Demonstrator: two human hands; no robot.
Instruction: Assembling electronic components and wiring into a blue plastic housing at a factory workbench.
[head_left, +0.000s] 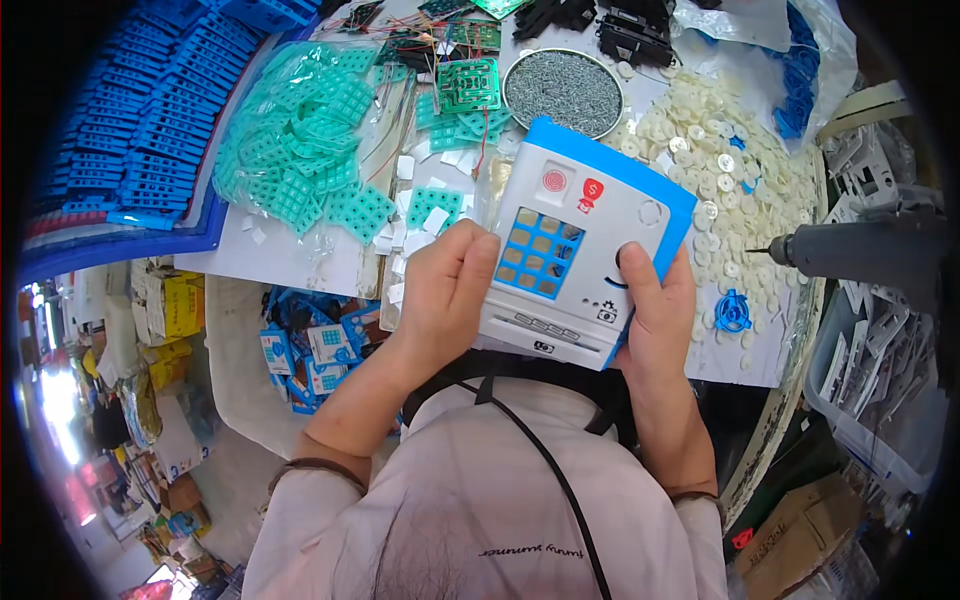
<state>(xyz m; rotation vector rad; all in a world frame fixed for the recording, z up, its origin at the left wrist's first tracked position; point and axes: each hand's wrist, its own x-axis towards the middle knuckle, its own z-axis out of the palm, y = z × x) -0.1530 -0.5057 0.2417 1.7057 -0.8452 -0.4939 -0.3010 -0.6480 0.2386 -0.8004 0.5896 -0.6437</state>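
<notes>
Both hands hold a white and blue plastic toy safe front panel, tilted above the near edge of the bench. A blue-framed grid of key openings shows on its face, with a slot along the lower end. My left hand is closed on the lower left edge, its fingers curled. On the opposite side my right hand grips the right edge, thumb on the face and fingers behind. Green rubber keypads lie in a clear bag beyond my left hand. Small white square pieces are scattered beside them.
A round tray of screws stands beyond the panel. Pale round discs cover the right side, where an electric screwdriver points inward. Blue parts are stacked far left. A bin of finished-looking units sits below left.
</notes>
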